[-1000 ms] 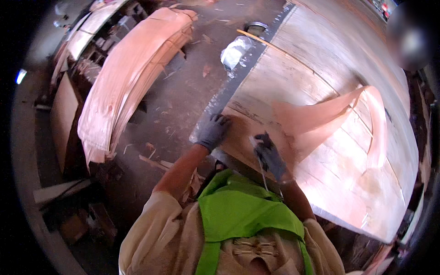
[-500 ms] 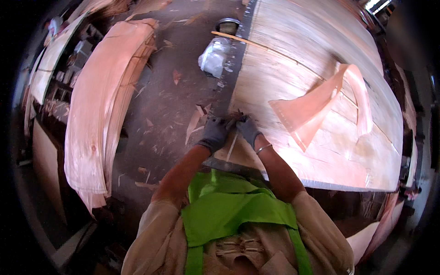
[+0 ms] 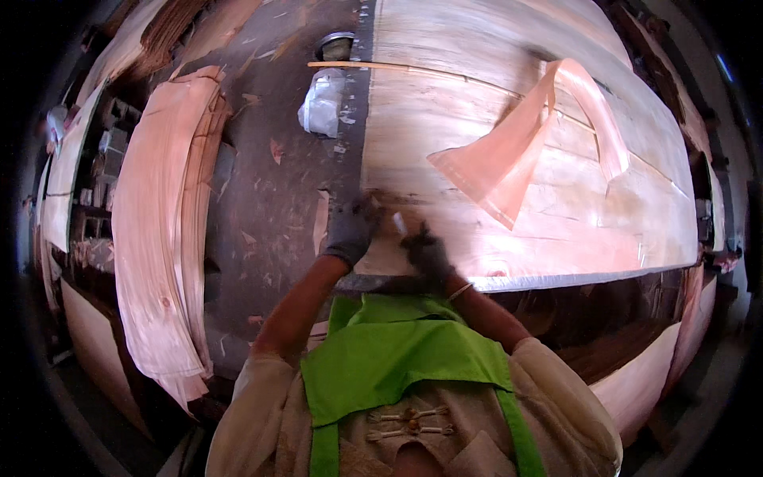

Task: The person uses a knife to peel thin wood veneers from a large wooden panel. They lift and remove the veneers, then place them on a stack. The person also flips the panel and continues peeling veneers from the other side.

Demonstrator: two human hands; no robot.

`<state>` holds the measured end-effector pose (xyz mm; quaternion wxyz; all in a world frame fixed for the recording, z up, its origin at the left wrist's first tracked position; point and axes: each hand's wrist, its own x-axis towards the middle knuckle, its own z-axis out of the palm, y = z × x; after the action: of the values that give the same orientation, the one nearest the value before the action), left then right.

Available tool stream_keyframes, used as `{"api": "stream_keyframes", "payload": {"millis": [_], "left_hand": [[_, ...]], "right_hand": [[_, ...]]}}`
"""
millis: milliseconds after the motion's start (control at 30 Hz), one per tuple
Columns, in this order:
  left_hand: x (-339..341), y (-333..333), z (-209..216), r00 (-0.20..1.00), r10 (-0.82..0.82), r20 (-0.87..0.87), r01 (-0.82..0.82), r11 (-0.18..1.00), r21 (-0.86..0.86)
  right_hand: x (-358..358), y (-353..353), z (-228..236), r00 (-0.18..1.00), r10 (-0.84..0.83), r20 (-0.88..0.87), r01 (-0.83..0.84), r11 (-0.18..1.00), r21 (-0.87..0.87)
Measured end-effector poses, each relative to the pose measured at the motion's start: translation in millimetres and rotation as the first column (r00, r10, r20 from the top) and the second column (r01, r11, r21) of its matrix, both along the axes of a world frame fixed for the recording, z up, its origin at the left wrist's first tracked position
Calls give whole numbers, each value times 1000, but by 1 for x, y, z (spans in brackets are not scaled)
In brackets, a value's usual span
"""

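My left hand (image 3: 352, 229), in a dark grey glove, is over the left edge of the large pale veneer sheet (image 3: 469, 103), its fingers curled beside a brownish, ragged patch. What they hold, if anything, is hidden. My right hand (image 3: 429, 253), also gloved and slightly blurred, hovers over the sheet's near part with bent fingers. At its fingertips shows a small whitish piece (image 3: 400, 223), too smeared to name. A curled strip of pinkish veneer (image 3: 509, 159) lies on the sheet farther right, away from both hands.
A thin stick (image 3: 413, 71) lies across the sheet's far part. Left of the sheet are a clear plastic bag or tub (image 3: 323, 103) and a round metal bowl (image 3: 335, 45) on a dark surface with scraps. A veneer stack (image 3: 159, 215) stands farther left.
My hands, close together before, have moved apart; the right has drawn back toward me. The whitish piece now shows near its fingertips. The whole view has shifted, with the sheet farther left.
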<state>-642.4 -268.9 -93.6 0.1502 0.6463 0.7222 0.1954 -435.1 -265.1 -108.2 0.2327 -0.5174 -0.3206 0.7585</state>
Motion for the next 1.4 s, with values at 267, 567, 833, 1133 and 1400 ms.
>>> {"api": "stream_keyframes", "payload": {"millis": [267,567,833,1133,1400], "left_hand": [[66,27,20,828,-425,-367,488,868,94],[86,35,-2,762,-470,-444,479,872,-101],[130,65,43,872,-423,-248,396,905,-153],[269,162,20,961,-89,-263,112,991,74],[217,241,95,752,47,-657,134,965,223]], "right_hand": [[27,71,70,984,11,176,-76,928,366],[50,1,-5,980,-20,196,-19,981,194],[119,-19,-19,958,-153,245,65,941,332],[212,-33,59,924,-362,126,359,932,50],[287,1,46,917,-374,140,356,925,134]]}}
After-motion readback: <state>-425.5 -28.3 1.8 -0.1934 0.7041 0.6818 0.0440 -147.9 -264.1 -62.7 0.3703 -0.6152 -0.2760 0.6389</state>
